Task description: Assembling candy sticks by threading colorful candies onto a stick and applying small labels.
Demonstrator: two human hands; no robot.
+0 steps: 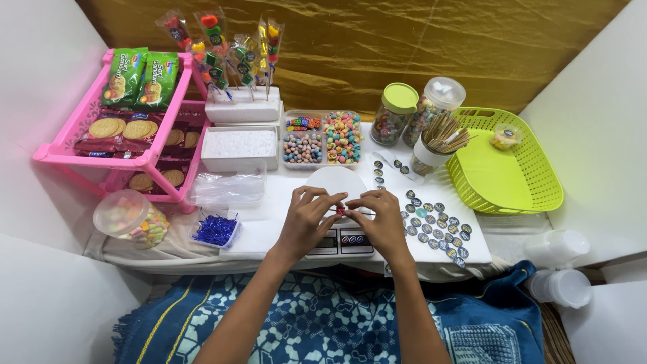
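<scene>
1. Both hands meet over the middle of the desk: the left hand (306, 219) and the right hand (381, 219) each have their fingertips pinched shut on a small red candy piece (340, 211), which sits between them just above the front of the small digital kitchen scale with a round white platter (335, 182). What looks like a thin wooden skewer runs to the right from the candy under the right hand's fingers; it is too fine to be sure.
2. For the largest thing nearby, the lime-green perforated plastic basket (512, 178) lies well to the right, so elbows should stay tucked to avoid nudging it.
3. To the left, the pink plastic rack stacked with packets of round biscuits (128, 128) stands clear of the work.
4. Behind the scale, the clear divided tray of multicoloured candies (322, 138) is within a short reach, so the pinch can, I judge, stay low and close to the scale.
5. White foam blocks holding wrapped candy skewers (241, 104) stand further back.
6. Beside the right hand, round dark stickers scattered on the white desk top (438, 226) lie close; a steady wrist would keep them unbrushed.
7. Good practice here, as I judge it, is a firm left-hand pinch and a straight, gentle push from the right.
</scene>
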